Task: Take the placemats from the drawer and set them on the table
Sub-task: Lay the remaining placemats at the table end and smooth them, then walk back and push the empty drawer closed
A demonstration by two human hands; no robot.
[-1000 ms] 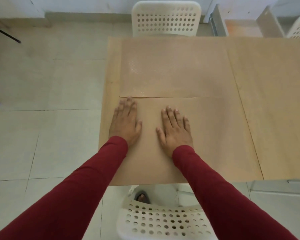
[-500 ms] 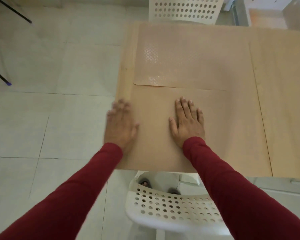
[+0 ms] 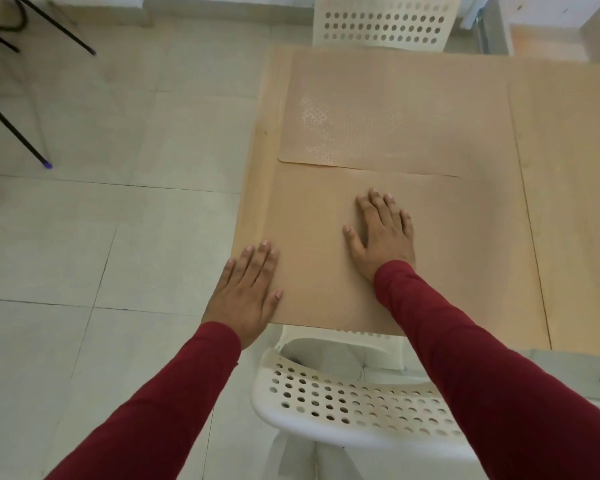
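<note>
**Hands lying flat on the near placemat**

The left hand [image 3: 246,289] is lying open, fingers straight, over the near-left corner of the bench [image 3: 568,168], holding nothing. The right hand [image 3: 383,233] is pressing flat, fingers spread, on the middle of the near placemat [image 3: 309,209]. The far placemat [image 3: 378,109] is lying just beyond it, edges meeting. White chairs are standing at the near [image 3: 343,403] and far [image 3: 385,24] sides.

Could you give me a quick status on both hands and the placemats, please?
Left hand open, flat at table corner. Right hand open, flat on near placemat. Far placemat laid, edges meeting. Nothing in the way.
</note>
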